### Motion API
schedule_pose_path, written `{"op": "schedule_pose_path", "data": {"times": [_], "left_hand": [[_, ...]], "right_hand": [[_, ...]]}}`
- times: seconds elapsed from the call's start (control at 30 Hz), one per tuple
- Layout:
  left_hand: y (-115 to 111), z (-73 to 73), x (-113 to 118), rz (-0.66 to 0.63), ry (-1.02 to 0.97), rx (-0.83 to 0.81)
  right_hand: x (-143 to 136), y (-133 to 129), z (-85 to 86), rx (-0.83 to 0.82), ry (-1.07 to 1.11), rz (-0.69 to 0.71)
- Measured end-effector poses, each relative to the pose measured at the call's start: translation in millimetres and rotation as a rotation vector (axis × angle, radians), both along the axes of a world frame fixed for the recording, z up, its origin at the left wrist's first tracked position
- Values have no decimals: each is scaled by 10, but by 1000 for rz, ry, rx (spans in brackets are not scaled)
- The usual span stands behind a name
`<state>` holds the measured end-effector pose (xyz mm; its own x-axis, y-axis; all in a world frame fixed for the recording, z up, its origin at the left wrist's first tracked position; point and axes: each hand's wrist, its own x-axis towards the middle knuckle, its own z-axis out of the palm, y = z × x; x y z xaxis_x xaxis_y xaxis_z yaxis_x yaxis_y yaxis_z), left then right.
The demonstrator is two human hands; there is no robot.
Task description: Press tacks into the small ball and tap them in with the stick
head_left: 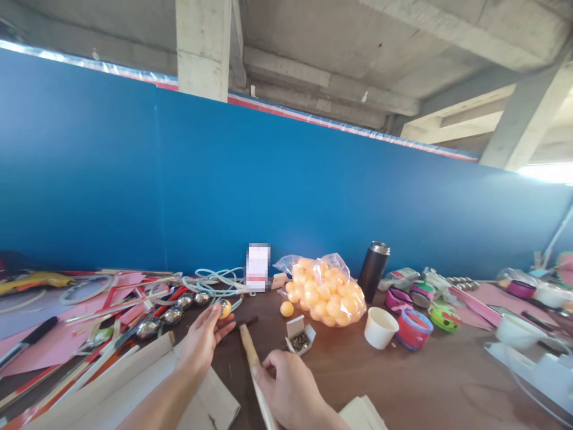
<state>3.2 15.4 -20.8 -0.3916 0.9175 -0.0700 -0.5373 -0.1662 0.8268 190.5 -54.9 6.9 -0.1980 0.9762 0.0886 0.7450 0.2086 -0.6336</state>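
Observation:
Between the thumb and fingers of my left hand (203,337) is an orange ping-pong ball (226,308), raised a little above the table. A small part of the ball looks dark or shiny, too small to make out. My right hand (289,382) is closed on the wooden handle of a hammer (249,346), whose dark head points away from me. Just beyond my right hand sits an open small white box (299,336) of small metal tacks. One loose orange ball (287,309) lies behind that box, beside a clear plastic bag (326,292) full of similar balls.
A white paper cup (381,328) and a black thermos (375,272) stand right of the bag. Colourful wristband-like items (414,328) lie further right. Shiny metal balls (172,315), sticks and coiled pale tubing (215,280) clutter the left. A blue partition (268,179) rises behind.

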Motion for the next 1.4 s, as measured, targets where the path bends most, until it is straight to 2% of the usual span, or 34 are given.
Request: {"op": "schedule_pose_path", "data": {"times": [0.07, 0.17, 0.27, 0.33, 0.47, 0.7, 1.1, 1.4], "left_hand": [[1, -5, -1, -7, 17, -12], [3, -14, 2, -19, 52, -12], [5, -18, 10, -29, 87, -23], [5, -19, 16, -26, 114, -37], [1, -21, 21, -27, 137, -53], [-12, -21, 36, -41, 150, -52], [-94, 83, 73, -54, 138, -78], [-94, 79, 82, -74, 154, -87]], "right_hand": [[75, 25, 86, 202, -172, -80], [274, 151, 207, 323, -262, -196], [521, 312, 273, 300, -263, -316], [648, 387, 269, 247, -268, -341], [711, 432, 178, 190, -287, -296], [567, 440, 41, 243, -332, -222], [535, 433, 24, 293, -340, -219], [527, 444, -2, 307, -353, -202]]}}
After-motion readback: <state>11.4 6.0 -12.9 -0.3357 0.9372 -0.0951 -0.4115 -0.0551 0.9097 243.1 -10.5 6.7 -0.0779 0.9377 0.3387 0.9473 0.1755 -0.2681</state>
